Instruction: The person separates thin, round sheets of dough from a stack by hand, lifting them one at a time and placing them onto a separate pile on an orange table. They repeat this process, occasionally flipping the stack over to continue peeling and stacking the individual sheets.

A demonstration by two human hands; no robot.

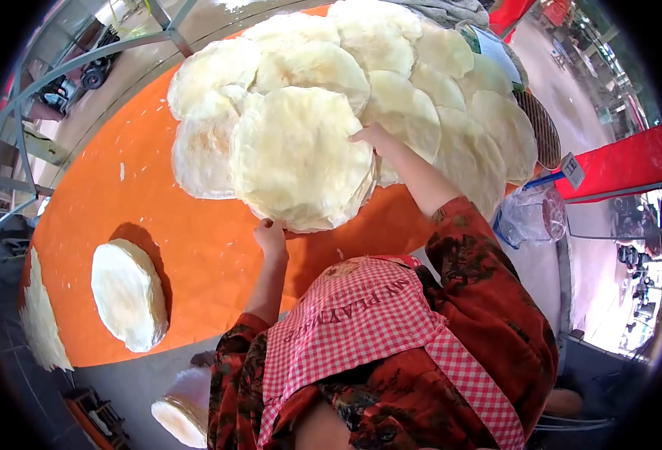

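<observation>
A stack of round, pale flatbreads lies on the orange table in front of me. My left hand pinches the near edge of the stack at its lower left. At the right edge of the same stack, my right hand is closed on the rim with thumb and fingers. How many sheets each hand grips cannot be made out. More flatbreads overlap behind and to the right, and a browned one lies just left of the stack.
A separate flatbread pile stands at the table's left, with another at the far left edge. One more pile sits below the table. A plastic-lined container stands at the right. Metal bars rise at the back left.
</observation>
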